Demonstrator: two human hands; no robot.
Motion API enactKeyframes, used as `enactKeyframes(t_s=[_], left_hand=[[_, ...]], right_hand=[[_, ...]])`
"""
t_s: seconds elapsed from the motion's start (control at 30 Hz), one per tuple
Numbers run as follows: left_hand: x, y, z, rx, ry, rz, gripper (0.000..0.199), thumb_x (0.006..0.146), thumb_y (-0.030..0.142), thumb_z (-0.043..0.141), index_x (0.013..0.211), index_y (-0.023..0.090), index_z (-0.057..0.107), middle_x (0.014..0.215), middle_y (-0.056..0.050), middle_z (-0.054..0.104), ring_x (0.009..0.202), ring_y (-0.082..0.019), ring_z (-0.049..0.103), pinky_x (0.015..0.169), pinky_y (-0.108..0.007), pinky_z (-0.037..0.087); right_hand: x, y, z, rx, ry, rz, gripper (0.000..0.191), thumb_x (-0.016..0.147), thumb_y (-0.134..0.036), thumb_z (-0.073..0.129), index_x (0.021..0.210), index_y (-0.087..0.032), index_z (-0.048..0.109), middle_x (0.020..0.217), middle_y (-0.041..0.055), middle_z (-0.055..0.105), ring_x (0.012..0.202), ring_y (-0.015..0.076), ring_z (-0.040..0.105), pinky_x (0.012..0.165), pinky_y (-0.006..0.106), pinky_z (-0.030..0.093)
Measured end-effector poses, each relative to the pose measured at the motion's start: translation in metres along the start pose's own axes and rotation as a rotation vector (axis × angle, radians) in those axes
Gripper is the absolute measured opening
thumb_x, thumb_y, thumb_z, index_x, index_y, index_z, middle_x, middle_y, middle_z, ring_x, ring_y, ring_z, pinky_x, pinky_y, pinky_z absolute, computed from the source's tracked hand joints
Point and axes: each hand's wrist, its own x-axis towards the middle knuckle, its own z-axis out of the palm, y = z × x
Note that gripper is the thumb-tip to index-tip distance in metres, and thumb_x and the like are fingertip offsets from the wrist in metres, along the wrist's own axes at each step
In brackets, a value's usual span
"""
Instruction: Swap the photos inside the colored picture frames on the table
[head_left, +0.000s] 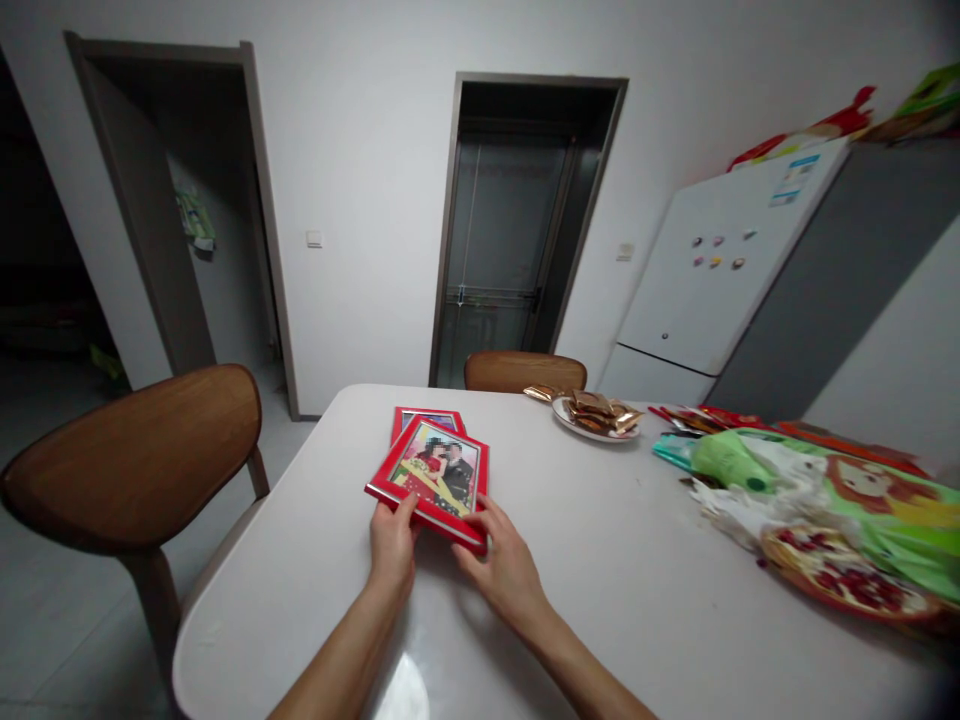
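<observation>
Picture frame (pixel 444 470): red-bordered, with a picture of two figures, it is between your hands over the left part of the counter (pixel 600 560), picture side up.
Second frame (pixel 429 417): also red, it is just beyond the one you hold and partly hidden by it; you cannot tell from here whether the two touch.
Steady handling: the step in hand looks like handling the upper frame at its near edge, so bear it evenly with both hands, rest your grip on the border and leave the picture untouched. If you shift it, raise it clear of the second frame first, as sliding could scuff the one below.
Left hand (pixel 392 550): your fingers are closed on the near edge toward the left corner, thumb over the border; the ones underneath are hidden.
Right hand (pixel 510 565): your fingers grasp the near right corner, some over the top and the thumb low at the edge, parted only by the frame's thickness.
Grip pressure: a light, matched hold should do.
</observation>
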Motion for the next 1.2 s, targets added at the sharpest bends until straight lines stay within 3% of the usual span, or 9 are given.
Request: enactKeyframes(t_s=[0.1,0.17,0.33,0.43,0.53,0.63,0.87,1.07,1.2], left_hand=[[-0.035,0.012,0.0,0.056,-0.03,0.109,0.027,0.069,0.027,0.058,0.093,0.016,0.052,0.094,-0.006,0.063,0.086,-0.019,0.059,0.075,-0.026,0.046],[-0.062,0.021,-0.001,0.289,-0.14,0.31,0.026,0.072,0.026,0.054,0.096,0.016,0.053,0.093,-0.007,0.064,0.082,-0.019,0.06,0.074,-0.028,0.047],[-0.109,0.034,-0.012,0.716,-0.46,1.113,0.042,0.072,0.011,0.045,0.114,0.015,0.044,0.102,-0.01,0.062,0.087,-0.019,0.059,0.072,-0.028,0.051],[-0.119,0.031,-0.023,0.91,-0.511,1.394,0.033,0.075,0.015,0.047,0.108,0.015,0.05,0.096,-0.008,0.066,0.076,-0.017,0.062,0.064,-0.024,0.053],[-0.122,0.021,-0.033,1.101,-0.519,1.444,0.021,0.079,0.02,0.047,0.097,0.018,0.057,0.091,-0.003,0.067,0.074,-0.014,0.064,0.063,-0.021,0.054],[-0.122,0.004,-0.038,1.164,-0.507,1.484,0.019,0.08,0.02,0.046,0.092,0.018,0.06,0.09,-0.001,0.068,0.082,-0.014,0.063,0.069,-0.02,0.053],[-0.121,-0.029,-0.035,1.182,-0.504,1.39,0.027,0.08,0.013,0.036,0.094,0.015,0.06,0.093,-0.004,0.067,0.088,-0.017,0.061,0.066,-0.022,0.054],[-0.124,-0.035,-0.034,1.203,-0.569,1.308,0.027,0.081,0.014,0.035,0.094,0.014,0.059,0.096,-0.006,0.066,0.091,-0.019,0.06,0.064,-0.024,0.054],[-0.127,-0.034,-0.037,1.219,-0.619,1.211,0.025,0.08,0.015,0.038,0.096,0.014,0.057,0.1,-0.006,0.064,0.094,-0.019,0.058,0.071,-0.026,0.053]], right_hand=[[-0.011,-0.013,-0.018,0.288,-0.02,0.165,0.039,0.071,-0.036,0.048,0.106,-0.018,0.05,0.121,0.0108,0.046,0.111,0.0226,0.043,0.089,0.037,0.037],[-0.015,-0.024,-0.031,0.477,-0.007,0.27,0.05,0.074,-0.042,0.045,0.119,-0.019,0.041,0.125,0.0097,0.043,0.113,0.0222,0.041,0.088,0.037,0.038],[-0.039,-0.049,-0.054,0.979,0.064,0.44,0.054,0.077,-0.05,0.037,0.123,-0.023,0.038,0.12,0.007,0.049,0.105,0.0224,0.049,0.078,0.034,0.045],[-0.059,-0.052,-0.061,1.114,0.007,0.575,0.054,0.073,-0.054,0.039,0.111,-0.018,0.051,0.102,0.0106,0.061,0.091,0.0253,0.057,0.071,0.036,0.048],[-0.067,-0.046,-0.059,1.129,-0.069,0.692,0.046,0.067,-0.047,0.05,0.102,-0.016,0.057,0.087,0.0098,0.065,0.081,0.0254,0.06,0.068,0.037,0.048],[-0.063,-0.034,-0.052,1.08,-0.179,0.702,0.041,0.064,-0.036,0.054,0.098,-0.014,0.057,0.085,0.0094,0.066,0.076,0.0237,0.061,0.066,0.035,0.048],[-0.052,0.002,-0.031,0.512,-0.215,0.416,0.04,0.063,-0.018,0.047,0.102,-0.014,0.053,0.098,0.0069,0.062,0.081,0.0182,0.058,0.076,0.029,0.045],[-0.059,0.024,-0.024,-0.013,-0.176,0.274,0.042,0.063,-0.016,0.042,0.104,-0.016,0.053,0.097,0.0073,0.06,0.087,0.019,0.055,0.08,0.031,0.041],[-0.062,0.026,-0.024,-0.202,-0.198,0.222,0.04,0.066,-0.017,0.042,0.105,-0.015,0.052,0.09,0.0076,0.058,0.083,0.0183,0.055,0.077,0.029,0.041]])
